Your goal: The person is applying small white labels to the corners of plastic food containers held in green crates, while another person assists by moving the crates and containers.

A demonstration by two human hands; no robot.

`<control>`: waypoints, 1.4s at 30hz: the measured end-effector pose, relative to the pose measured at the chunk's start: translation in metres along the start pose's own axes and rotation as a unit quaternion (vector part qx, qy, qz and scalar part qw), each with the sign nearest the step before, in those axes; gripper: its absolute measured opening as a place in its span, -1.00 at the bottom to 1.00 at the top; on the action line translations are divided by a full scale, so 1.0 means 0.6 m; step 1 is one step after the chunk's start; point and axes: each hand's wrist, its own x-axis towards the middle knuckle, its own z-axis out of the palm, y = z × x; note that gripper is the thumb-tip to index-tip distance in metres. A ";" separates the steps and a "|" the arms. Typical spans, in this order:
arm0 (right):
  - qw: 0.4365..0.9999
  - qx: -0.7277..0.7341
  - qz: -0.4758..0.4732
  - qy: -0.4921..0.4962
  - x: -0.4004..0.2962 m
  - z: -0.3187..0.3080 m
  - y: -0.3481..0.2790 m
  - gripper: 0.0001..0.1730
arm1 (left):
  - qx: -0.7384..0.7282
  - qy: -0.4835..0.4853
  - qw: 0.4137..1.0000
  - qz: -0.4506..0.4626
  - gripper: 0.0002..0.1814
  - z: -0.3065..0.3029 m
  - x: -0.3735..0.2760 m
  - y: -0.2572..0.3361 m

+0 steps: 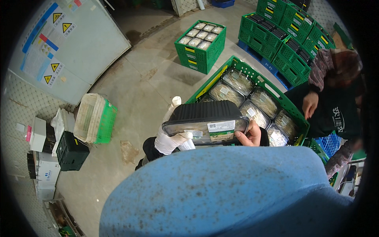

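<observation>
My left hand [170, 139], in a white glove, grips the left end of a black plastic tray [207, 111]. The bare fingers of my right hand [253, 136] hold its right end. The tray is tipped on its side, so its film-covered top faces me; it bears a printed label [222, 130] and a smaller white sticker [193, 134]. Just beyond it is a green plastic crate [266, 89] holding several film-wrapped trays of pale, thin-stemmed produce [226, 91]. The held tray hides the crate's near left part.
A blue fabric brim [213, 189] covers the lower view. A co-worker [328, 91] stands at the crate's right. Beyond are stacked green crates with packed trays [200, 53] and crates of black trays [266, 38] on a blue pallet [271, 66]. Baskets [94, 118] stand left.
</observation>
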 end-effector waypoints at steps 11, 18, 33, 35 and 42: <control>0.887 -0.314 -0.324 0.102 0.015 0.079 -0.043 -0.61 | 0.020 0.051 0.996 0.063 -0.18 0.005 -0.039 0.032; 0.852 -0.382 -0.343 0.104 0.031 0.163 -0.053 -0.60 | 0.029 0.067 0.994 0.085 -0.17 0.008 -0.057 0.040; 0.847 -0.379 -0.356 0.111 0.028 0.183 -0.053 -0.66 | 0.039 0.069 0.992 0.099 -0.16 0.015 -0.075 0.042; 0.853 -0.373 -0.349 0.104 0.025 0.186 -0.051 -0.66 | 0.043 0.073 0.991 0.099 -0.16 0.014 -0.079 0.042; 0.865 -0.354 -0.339 0.113 0.039 0.191 -0.059 -0.69 | 0.041 0.071 0.991 0.101 -0.15 0.012 -0.084 0.040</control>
